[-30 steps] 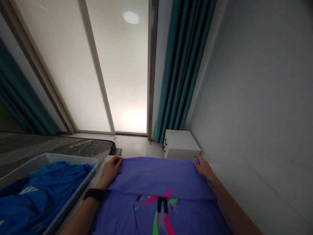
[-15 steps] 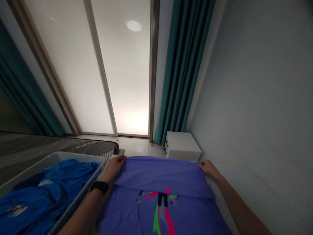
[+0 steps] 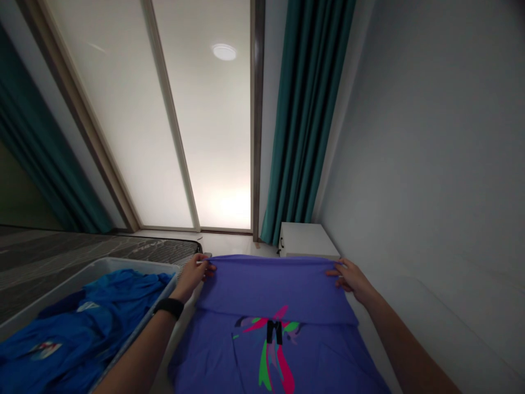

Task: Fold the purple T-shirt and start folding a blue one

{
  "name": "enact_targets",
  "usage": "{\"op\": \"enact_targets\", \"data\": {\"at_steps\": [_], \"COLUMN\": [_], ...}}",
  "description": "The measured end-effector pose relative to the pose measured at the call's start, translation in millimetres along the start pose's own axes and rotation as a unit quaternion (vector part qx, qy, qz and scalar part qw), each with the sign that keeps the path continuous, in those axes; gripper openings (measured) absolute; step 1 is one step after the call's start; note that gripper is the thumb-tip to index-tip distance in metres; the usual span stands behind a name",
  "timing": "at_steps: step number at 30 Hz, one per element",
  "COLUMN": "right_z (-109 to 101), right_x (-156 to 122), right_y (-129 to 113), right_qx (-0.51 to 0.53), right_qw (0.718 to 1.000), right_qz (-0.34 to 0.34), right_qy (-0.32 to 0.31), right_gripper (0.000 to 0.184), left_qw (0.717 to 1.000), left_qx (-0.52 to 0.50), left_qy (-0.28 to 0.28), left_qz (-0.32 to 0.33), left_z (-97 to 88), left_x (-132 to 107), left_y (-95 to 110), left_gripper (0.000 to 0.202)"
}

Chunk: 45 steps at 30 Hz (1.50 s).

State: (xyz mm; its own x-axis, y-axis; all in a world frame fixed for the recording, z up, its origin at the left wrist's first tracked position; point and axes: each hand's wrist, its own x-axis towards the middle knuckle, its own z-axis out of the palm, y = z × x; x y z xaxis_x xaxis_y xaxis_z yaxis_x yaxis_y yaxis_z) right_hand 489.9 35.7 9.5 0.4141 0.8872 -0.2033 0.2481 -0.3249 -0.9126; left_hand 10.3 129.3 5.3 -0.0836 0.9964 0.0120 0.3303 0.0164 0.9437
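Note:
A purple T-shirt [image 3: 274, 293] with a pink, green and black print lies spread in front of me, its far part folded over toward me. At the far left corner of that fold, my left hand [image 3: 196, 274] pinches the cloth; a black band sits on this wrist. My right hand [image 3: 350, 279] grips the far right corner between thumb and fingers, with some fingers stretched over the cloth. Between both hands the folded edge is drawn straight. The near end of the shirt runs out of view.
To the left stands a pale plastic bin [image 3: 123, 264] holding blue clothes [image 3: 92, 317]. Behind it is a grey mattress [image 3: 135, 246]. A white cabinet [image 3: 307, 238] stands beyond the shirt, by a teal curtain [image 3: 309, 120] and the right wall. Frosted sliding doors [image 3: 213, 137] are at the back.
Both hands have risen slightly with the far edge of the purple T-shirt, which now covers more of the white cabinet. My fingers have spread a little on the cloth.

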Motion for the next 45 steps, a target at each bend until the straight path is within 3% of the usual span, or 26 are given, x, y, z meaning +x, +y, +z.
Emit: {"op": "enact_targets", "data": {"at_steps": [4,12,18,24,29,32,34,37,40,43,45], "right_z": [4,2,2,-4,-9,-10,-10,-10,-6,-1,0], "right_x": [-5,-3,-7,-26,-44,-49,-50,-51,-52,-54,-54], "right_y": [-15,-28,-8,22,44,57,63,68,74,82,88], "right_qx": [0.132,0.205,0.27,0.282,0.219,0.108,0.009,-0.123,-0.215,-0.241,-0.244], "right_qw": [0.991,0.978,0.962,0.957,0.974,0.993,0.999,0.983,0.959,0.949,0.947], "right_qz": [0.013,-0.01,-0.024,0.055,0.03,0.026,-0.013,-0.103,-0.133,-0.146,-0.157], "right_qy": [0.007,0.042,0.035,0.04,0.04,0.036,0.05,0.092,0.126,0.143,0.137], "right_gripper": [0.022,0.014,0.016,0.013,0.02,0.02,0.024,0.038,0.041,0.034,0.039], "left_qw": [0.993,0.983,0.98,0.991,1.0,0.998,0.994,0.982,0.975,0.973,0.975], "left_qx": [-0.116,-0.183,-0.2,-0.13,-0.002,0.057,0.107,0.173,0.21,0.21,0.194], "left_qy": [0.004,0.016,0.015,0.024,0.025,0.003,0.003,0.019,0.023,0.028,0.023], "left_qz": [0.002,0.015,-0.004,-0.027,0.007,0.017,0.033,0.067,0.074,0.089,0.101], "left_z": [8.2,17.0,15.1,7.0,-2.2,-4.9,-4.9,-3.4,-2.3,-3.0,-4.2], "left_x": [6,27,16,-12,-29,-38,-43,-48,-51,-52,-52], "left_y": [17,39,30,14,3,-10,-20,-31,-36,-38,-40], "left_gripper": [0.019,0.017,0.014,0.034,0.04,0.04,0.039,0.038,0.034,0.029,0.028]}}
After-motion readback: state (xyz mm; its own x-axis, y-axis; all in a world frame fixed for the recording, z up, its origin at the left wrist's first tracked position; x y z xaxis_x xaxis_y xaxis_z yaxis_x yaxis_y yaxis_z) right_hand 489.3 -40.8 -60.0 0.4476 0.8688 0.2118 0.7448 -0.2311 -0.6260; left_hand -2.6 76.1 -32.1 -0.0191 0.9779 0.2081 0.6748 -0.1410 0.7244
